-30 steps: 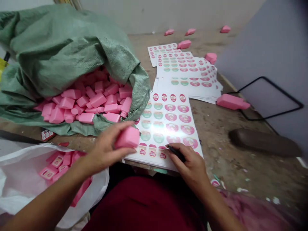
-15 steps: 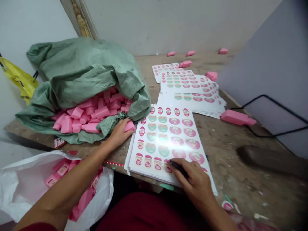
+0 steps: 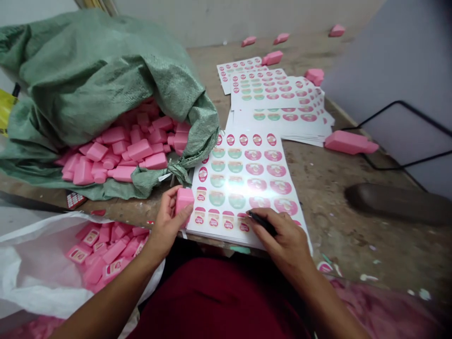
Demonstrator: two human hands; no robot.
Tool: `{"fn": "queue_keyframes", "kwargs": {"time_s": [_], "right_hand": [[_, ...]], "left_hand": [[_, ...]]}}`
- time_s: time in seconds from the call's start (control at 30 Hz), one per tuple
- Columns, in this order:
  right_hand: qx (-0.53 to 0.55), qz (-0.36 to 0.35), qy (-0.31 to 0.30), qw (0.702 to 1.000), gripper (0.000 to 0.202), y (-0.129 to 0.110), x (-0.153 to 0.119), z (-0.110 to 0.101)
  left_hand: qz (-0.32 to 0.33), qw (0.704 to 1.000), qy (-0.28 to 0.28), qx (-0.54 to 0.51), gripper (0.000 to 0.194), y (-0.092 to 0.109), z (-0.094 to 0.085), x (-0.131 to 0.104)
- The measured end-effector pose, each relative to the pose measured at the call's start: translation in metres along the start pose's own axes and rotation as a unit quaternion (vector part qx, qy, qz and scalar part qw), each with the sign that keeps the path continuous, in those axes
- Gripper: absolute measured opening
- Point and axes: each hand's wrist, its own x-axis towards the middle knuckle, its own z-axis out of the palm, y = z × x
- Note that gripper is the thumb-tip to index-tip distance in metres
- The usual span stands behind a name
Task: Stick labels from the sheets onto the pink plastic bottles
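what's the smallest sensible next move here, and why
Probably lift one sticker's edge with the black pen-like tool: its tip, in the right hand, is already at the printed white sticker sheet, while the left hand holds a pink plastic bottle alongside.

The left hand (image 3: 171, 212), at 8 o'clock from the view's centre, is held in a grip, its fingers curled and its thumb pointed to 2 o'clock. The right hand (image 3: 284, 235), at 4 to 5 o'clock, is closed in a pinch aimed at 10 o'clock. Both forearms (image 3: 118, 285) are angled inward.
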Motion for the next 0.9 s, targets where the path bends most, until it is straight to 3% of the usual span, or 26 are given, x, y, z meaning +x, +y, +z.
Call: {"fn": "queue_keyframes", "kwargs": {"time_s": [0.3, 0.53, 0.7, 0.8, 0.9], "right_hand": [[-0.04, -0.049, 0.006, 0.998, 0.026, 0.0, 0.001, 0.0], [-0.086, 0.007, 0.006, 0.996, 0.027, 0.029, -0.005, -0.013], [-0.084, 0.03, 0.005, 0.996, 0.027, 0.026, -0.006, -0.012], [-0.034, 0.049, 0.004, 0.998, 0.029, 0.013, -0.004, -0.014], [0.0, 0.149, 0.087, 0.985, 0.038, 0.014, -0.003, -0.029]], "left_hand": [[-0.077, 0.988, 0.035, -0.126, 0.059, 0.017, 0.001, 0.011], [-0.157, 0.967, -0.004, -0.202, 0.054, 0.007, 0.011, 0.002], [-0.139, 0.971, -0.033, -0.192, 0.05, 0.007, 0.011, -0.002], [-0.084, 0.988, -0.01, -0.129, 0.057, 0.01, 0.001, 0.0], [-0.041, 0.994, 0.034, -0.091, 0.061, 0.01, -0.009, 0.001]]}}
